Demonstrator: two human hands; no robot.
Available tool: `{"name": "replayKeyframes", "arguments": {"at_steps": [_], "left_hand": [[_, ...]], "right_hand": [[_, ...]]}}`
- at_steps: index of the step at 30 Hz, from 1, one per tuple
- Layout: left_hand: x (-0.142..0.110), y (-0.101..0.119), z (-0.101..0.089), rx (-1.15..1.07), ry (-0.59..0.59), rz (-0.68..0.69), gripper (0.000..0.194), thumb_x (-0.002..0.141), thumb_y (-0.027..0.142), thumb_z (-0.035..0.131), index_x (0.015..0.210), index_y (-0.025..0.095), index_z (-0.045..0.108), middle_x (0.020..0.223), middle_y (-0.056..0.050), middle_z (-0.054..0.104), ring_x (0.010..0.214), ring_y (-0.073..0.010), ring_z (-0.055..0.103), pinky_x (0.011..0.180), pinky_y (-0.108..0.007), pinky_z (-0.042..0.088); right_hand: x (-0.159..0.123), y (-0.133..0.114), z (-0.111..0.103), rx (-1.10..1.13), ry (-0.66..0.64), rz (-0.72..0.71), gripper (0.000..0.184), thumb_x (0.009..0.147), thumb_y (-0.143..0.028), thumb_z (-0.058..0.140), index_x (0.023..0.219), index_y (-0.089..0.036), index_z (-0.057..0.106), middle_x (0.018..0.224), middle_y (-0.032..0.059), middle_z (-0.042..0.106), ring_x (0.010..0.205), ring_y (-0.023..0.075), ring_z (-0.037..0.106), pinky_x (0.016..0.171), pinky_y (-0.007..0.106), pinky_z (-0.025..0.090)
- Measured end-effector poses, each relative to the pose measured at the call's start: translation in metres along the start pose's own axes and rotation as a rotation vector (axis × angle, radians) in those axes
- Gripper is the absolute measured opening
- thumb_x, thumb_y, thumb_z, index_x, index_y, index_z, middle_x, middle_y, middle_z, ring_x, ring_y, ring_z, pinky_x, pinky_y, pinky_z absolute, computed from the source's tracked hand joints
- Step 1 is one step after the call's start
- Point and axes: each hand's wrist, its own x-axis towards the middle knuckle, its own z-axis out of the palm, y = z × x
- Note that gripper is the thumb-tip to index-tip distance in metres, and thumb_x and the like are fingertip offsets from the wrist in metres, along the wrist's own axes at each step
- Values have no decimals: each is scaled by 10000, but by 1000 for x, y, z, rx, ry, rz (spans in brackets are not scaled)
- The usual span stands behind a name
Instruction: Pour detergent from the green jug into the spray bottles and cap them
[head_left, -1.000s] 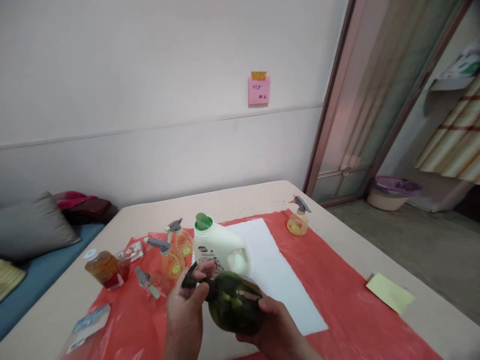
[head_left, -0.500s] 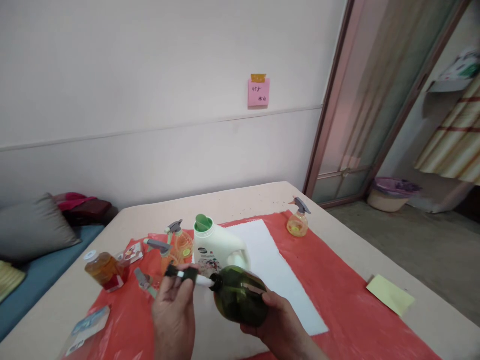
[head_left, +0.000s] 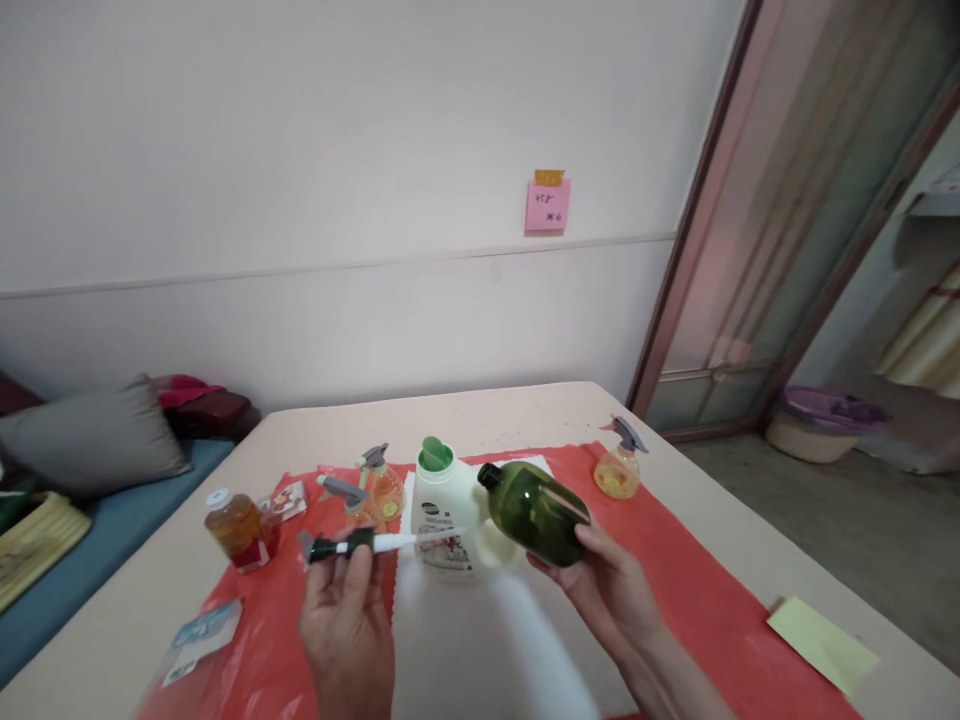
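Note:
My right hand [head_left: 611, 590] grips a round dark green bottle [head_left: 536, 511], tilted with its open black neck pointing up and left. My left hand [head_left: 346, 620] pinches a black pump head [head_left: 337, 547] whose white stem and clear dip tube stretch right, fully out of the bottle. Just behind both stands a white detergent jug [head_left: 442, 510] with a green cap, on a white paper sheet [head_left: 487, 640] over a red plastic cover [head_left: 675, 580].
Two orange spray bottles [head_left: 367, 490] with grey triggers stand left of the jug, a third [head_left: 619, 468] at the far right. An amber jar [head_left: 237, 525], small packets [head_left: 199, 638] and a yellow note [head_left: 821, 643] lie on the beige table [head_left: 465, 415]. A couch with cushions is left.
The pump head went from seated on the green bottle to pulled fully out leftward. My right hand lifted the bottle up and right. The view shifted slightly.

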Motion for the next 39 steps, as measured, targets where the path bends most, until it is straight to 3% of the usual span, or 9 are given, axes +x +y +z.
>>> {"name": "replayKeyframes", "arguments": {"at_steps": [4,12,17,21,29,36,39], "left_hand": [[-6,-4,7,-24,-19,-72,341,662,292,848,948,202,687,967,-25,700,914,-163,667,764,-249,555],[-7,-3,8,-33,-49,-198,466,602,314,886,1004,175,695,954,-53,710,879,-170,672,730,-239,554],[-5,-4,5,-63,-95,-213,411,613,292,888,968,188,707,947,-39,712,879,-150,661,720,-210,542],[-4,-6,4,-71,-123,-233,403,612,278,889,960,185,708,938,-40,713,887,-157,668,716,-203,533],[-10,-2,10,-83,-102,-195,415,633,314,874,992,180,716,926,-43,727,884,-150,667,727,-196,532],[-11,2,11,-74,-107,-197,420,635,321,865,988,154,710,904,-69,725,864,-170,670,706,-220,538],[-9,2,9,-69,-103,-189,417,635,319,863,981,151,701,907,-71,723,839,-167,673,683,-216,533]], "right_hand": [[30,-18,18,-186,-72,-33,470,730,-289,699,1194,-275,629,1187,58,699,973,237,646,774,375,521],[70,-47,50,-562,-149,-49,462,731,-322,718,1184,-309,623,1166,35,651,973,218,602,709,318,501],[77,-65,73,-883,-184,-158,577,734,-361,742,1290,-331,589,1263,46,622,1057,247,596,820,385,480],[85,-73,90,-1012,-197,-222,632,687,-400,798,1274,-285,594,1268,93,629,1038,275,622,864,458,478],[78,-85,126,-1408,-276,-336,649,673,-420,797,1260,-295,548,1290,55,610,1123,256,575,968,444,454],[72,-84,152,-1572,-349,-391,672,693,-411,770,1309,-283,533,1247,50,641,1106,259,593,980,445,455],[75,-85,159,-1587,-358,-422,674,692,-381,755,1322,-269,543,1325,60,612,1183,272,568,1038,463,425]]}}
